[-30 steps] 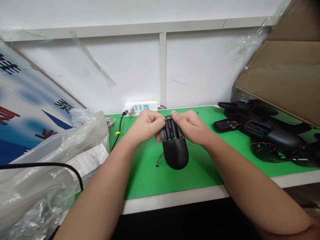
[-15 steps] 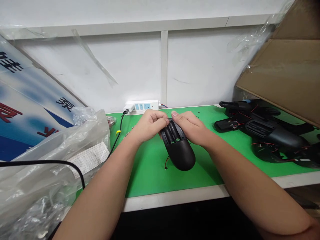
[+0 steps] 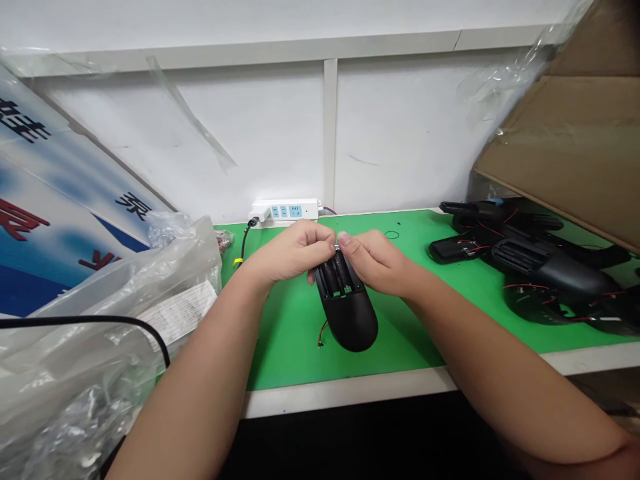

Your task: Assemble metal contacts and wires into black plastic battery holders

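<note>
A black plastic housing (image 3: pixel 351 320) with a rounded lower end and an open slotted compartment hangs over the green tabletop (image 3: pixel 295 360). Both hands grip its upper end. My left hand (image 3: pixel 300 252) is closed on the left side, thumb and fingers at the top edge. On the right side my right hand (image 3: pixel 376 260) is closed too, its thumb pressing near the top. Something small and shiny shows between the two thumbs, too small to name. A thin wire (image 3: pixel 323 332) with a small connector dangles from the housing's left side.
Several black housings (image 3: pixel 570 270) with red wires lie at the right, below a cardboard box (image 3: pixel 565 140). A white power strip (image 3: pixel 295 209) with a plugged-in black cable stands by the wall. Clear plastic bags (image 3: pixel 100 367) and a printed box (image 3: pixel 60 207) fill the left side.
The housing has shifted slightly left and down and stands a bit more upright. My right thumb has moved down onto its top end, and a shiny bit now shows there.
</note>
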The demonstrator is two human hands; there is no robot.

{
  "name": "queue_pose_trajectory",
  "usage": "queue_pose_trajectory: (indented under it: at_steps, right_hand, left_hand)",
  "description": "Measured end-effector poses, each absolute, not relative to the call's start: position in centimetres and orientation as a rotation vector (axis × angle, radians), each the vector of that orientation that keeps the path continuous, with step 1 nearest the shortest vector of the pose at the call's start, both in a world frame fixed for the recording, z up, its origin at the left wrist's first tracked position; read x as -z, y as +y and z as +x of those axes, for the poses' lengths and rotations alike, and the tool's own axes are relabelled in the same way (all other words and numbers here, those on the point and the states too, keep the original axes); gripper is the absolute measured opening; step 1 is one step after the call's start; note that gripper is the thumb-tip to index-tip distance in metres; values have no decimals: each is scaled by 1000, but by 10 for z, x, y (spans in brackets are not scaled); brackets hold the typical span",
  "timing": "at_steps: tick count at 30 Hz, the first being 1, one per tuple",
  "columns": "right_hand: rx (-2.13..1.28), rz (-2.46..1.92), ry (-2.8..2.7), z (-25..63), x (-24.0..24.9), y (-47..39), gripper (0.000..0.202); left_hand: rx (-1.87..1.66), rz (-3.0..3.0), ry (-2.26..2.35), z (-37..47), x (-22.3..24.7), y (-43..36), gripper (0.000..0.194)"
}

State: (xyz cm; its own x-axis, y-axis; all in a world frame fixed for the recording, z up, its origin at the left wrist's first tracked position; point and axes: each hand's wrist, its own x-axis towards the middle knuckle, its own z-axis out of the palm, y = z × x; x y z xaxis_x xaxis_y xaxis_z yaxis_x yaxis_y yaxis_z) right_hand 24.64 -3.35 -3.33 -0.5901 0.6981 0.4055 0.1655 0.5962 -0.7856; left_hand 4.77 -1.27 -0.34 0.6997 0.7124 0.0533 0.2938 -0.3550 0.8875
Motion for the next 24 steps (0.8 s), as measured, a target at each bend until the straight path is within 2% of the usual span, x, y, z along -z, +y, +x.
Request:
queue_pose_trajectory:
  at_steps: [8, 14, 20, 24]
  right_hand:
    - [-733, -805, -2085, 243, 42, -26, 68]
    - [-638, -959, -1851, 239, 43, -20, 70]
    - [-688, -1057, -1671, 240, 48, -15, 73]
    - [-756, -1067, -1654, 233, 46, -27, 73]
  left_hand:
    - [-549, 2091, 956, 49, 1, -17, 25]
    - [-897, 2259, 1263, 70, -1, -20, 33]
    - [-793, 2143, 1739, 96, -23, -83, 28]
    - [-811, 2149, 1901, 104, -16, -131, 24]
